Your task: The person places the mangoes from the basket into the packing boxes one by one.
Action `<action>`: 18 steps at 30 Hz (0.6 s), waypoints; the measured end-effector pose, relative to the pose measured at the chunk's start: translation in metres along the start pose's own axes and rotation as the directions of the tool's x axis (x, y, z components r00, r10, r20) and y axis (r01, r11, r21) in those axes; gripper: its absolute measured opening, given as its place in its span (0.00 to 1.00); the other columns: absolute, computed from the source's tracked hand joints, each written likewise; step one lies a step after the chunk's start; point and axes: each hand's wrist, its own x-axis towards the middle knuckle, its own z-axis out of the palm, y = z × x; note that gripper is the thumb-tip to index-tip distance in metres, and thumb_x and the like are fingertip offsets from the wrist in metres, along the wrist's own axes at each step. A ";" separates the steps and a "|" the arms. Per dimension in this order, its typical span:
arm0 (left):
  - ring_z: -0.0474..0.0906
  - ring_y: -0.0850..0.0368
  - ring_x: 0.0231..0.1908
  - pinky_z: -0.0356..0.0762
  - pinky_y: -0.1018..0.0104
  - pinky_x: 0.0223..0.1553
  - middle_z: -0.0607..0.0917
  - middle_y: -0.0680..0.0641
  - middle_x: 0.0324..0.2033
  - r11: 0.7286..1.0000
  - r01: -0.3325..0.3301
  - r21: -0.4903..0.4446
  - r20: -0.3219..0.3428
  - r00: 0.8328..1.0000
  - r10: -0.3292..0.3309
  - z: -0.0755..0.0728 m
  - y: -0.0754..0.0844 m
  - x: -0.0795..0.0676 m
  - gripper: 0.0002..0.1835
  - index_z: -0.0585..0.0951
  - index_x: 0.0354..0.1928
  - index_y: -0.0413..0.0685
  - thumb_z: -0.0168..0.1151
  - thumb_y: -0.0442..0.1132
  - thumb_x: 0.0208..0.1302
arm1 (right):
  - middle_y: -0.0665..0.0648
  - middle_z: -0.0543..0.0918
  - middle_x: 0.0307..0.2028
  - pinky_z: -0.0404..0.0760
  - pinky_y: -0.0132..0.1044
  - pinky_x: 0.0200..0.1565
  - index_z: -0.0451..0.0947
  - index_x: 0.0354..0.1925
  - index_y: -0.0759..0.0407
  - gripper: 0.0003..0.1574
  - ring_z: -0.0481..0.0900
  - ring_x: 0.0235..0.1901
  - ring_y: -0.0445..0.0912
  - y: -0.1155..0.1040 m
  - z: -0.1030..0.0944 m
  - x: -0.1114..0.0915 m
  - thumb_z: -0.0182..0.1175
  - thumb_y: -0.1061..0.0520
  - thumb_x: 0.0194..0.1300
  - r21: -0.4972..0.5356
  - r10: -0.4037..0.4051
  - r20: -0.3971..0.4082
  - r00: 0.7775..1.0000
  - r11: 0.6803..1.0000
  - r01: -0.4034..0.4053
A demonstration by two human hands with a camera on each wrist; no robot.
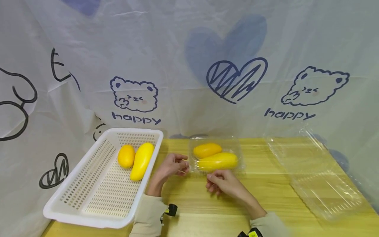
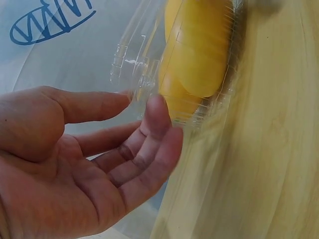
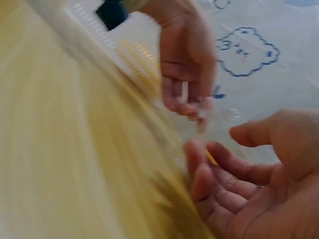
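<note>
A clear plastic box [image 1: 241, 166] stands on the table with two mangoes inside: an orange-yellow mango [image 1: 207, 150] behind and a longer yellow mango [image 1: 217, 161] in front. Beside the box's left end is my left hand [image 1: 174, 165], its fingers loosely bent and its thumb apart from them. In the left wrist view that hand's fingertips [image 2: 157, 107] overlap the box's corner. My right hand [image 1: 223, 182] is at the front side of the box, fingers loosely curled with nothing between them. In the right wrist view its thumb stands away from the fingers.
A white perforated basket [image 1: 102, 223] to the left holds an orange-yellow mango [image 1: 126, 156] and a longer yellow mango [image 1: 142, 161]. On the right, an opened clear plastic clamshell [image 1: 328, 194] lies near the table's edge. A printed cloth [image 1: 183, 108] hangs behind the wooden table [image 1: 189, 210].
</note>
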 end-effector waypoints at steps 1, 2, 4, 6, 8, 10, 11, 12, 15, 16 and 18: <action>0.86 0.42 0.38 0.86 0.49 0.45 0.86 0.33 0.39 1.000 0.001 0.007 -0.006 1.000 -0.001 0.000 0.000 0.000 0.21 0.73 0.63 0.21 0.57 0.28 0.73 | 0.63 0.88 0.34 0.82 0.36 0.28 0.80 0.43 0.76 0.21 0.85 0.28 0.47 0.002 0.004 0.002 0.56 0.55 0.78 0.019 0.004 -0.009 1.000 1.000 -0.003; 0.86 0.42 0.38 0.86 0.50 0.44 0.86 0.33 0.39 1.000 0.002 0.014 -0.011 1.000 -0.002 0.000 0.000 0.000 0.21 0.73 0.63 0.21 0.58 0.28 0.72 | 0.63 0.88 0.34 0.81 0.34 0.27 0.80 0.43 0.76 0.21 0.84 0.28 0.46 0.004 0.007 0.004 0.56 0.56 0.78 0.036 0.005 -0.023 1.000 0.999 -0.004; 0.86 0.42 0.38 0.86 0.51 0.44 0.86 0.33 0.39 1.000 0.000 0.025 -0.014 1.000 0.000 0.000 0.000 0.000 0.22 0.73 0.62 0.21 0.59 0.28 0.71 | 0.62 0.88 0.33 0.80 0.32 0.26 0.80 0.43 0.77 0.20 0.83 0.26 0.43 0.008 0.014 0.006 0.56 0.57 0.77 0.063 -0.001 -0.051 0.999 0.998 0.004; 0.86 0.43 0.38 0.87 0.52 0.43 0.85 0.33 0.38 1.000 -0.002 0.025 -0.011 1.000 0.002 -0.001 0.000 0.000 0.22 0.73 0.62 0.21 0.60 0.28 0.71 | 0.60 0.88 0.32 0.81 0.31 0.27 0.80 0.44 0.78 0.20 0.83 0.27 0.43 0.010 0.019 0.008 0.56 0.57 0.77 0.114 0.009 -0.067 0.998 0.993 -0.002; 0.86 0.44 0.37 0.87 0.53 0.43 0.85 0.34 0.37 1.000 -0.006 0.023 -0.004 1.000 0.006 -0.001 -0.001 0.000 0.22 0.73 0.63 0.21 0.60 0.27 0.70 | 0.59 0.88 0.33 0.82 0.31 0.29 0.80 0.46 0.78 0.21 0.84 0.28 0.42 0.011 0.023 0.009 0.56 0.56 0.77 0.180 0.032 -0.069 0.997 0.983 -0.019; 0.85 0.45 0.37 0.87 0.52 0.43 0.84 0.35 0.37 1.000 -0.008 0.019 0.002 1.000 0.008 -0.001 0.000 0.000 0.22 0.73 0.63 0.21 0.60 0.27 0.70 | 0.59 0.89 0.36 0.83 0.32 0.32 0.79 0.49 0.77 0.23 0.85 0.31 0.42 0.012 0.026 0.009 0.57 0.54 0.77 0.271 0.066 -0.055 0.996 0.961 -0.048; 0.85 0.45 0.37 0.87 0.51 0.43 0.84 0.35 0.37 1.000 -0.006 0.016 0.004 1.000 0.006 -0.001 -0.001 0.000 0.22 0.72 0.63 0.21 0.59 0.27 0.71 | 0.59 0.89 0.37 0.84 0.32 0.34 0.79 0.51 0.77 0.24 0.86 0.32 0.43 0.012 0.028 0.010 0.57 0.53 0.77 0.316 0.081 -0.044 0.996 0.947 -0.063; 0.85 0.45 0.37 0.87 0.51 0.44 0.84 0.35 0.37 1.000 -0.003 0.014 0.005 1.000 0.003 -0.001 0.000 0.000 0.22 0.72 0.63 0.22 0.59 0.27 0.71 | 0.60 0.89 0.39 0.84 0.32 0.36 0.78 0.53 0.76 0.25 0.86 0.34 0.43 0.012 0.029 0.011 0.58 0.52 0.77 0.355 0.091 -0.036 0.995 0.932 -0.072; 0.85 0.43 0.37 0.86 0.51 0.44 0.84 0.35 0.38 1.000 0.003 0.011 0.016 1.000 -0.003 -0.001 0.000 0.001 0.22 0.72 0.64 0.23 0.59 0.27 0.71 | 0.61 0.89 0.42 0.85 0.33 0.38 0.77 0.57 0.76 0.28 0.87 0.37 0.44 0.014 0.034 0.013 0.59 0.51 0.76 0.446 0.116 -0.031 0.993 0.890 -0.090; 0.85 0.43 0.38 0.86 0.51 0.44 0.84 0.35 0.38 1.000 0.004 0.013 0.020 1.000 -0.004 -0.001 0.000 0.001 0.23 0.72 0.64 0.23 0.59 0.27 0.71 | 0.62 0.89 0.43 0.85 0.33 0.39 0.77 0.58 0.76 0.28 0.87 0.38 0.44 0.015 0.035 0.014 0.60 0.51 0.76 0.465 0.121 -0.036 0.992 0.880 -0.091; 0.85 0.42 0.38 0.86 0.51 0.45 0.84 0.36 0.38 1.000 0.005 0.010 0.029 1.000 -0.006 -0.001 0.000 0.002 0.23 0.71 0.65 0.23 0.59 0.27 0.71 | 0.62 0.89 0.43 0.84 0.33 0.38 0.76 0.59 0.77 0.29 0.87 0.38 0.44 0.016 0.038 0.016 0.60 0.51 0.76 0.497 0.137 -0.052 0.989 0.862 -0.094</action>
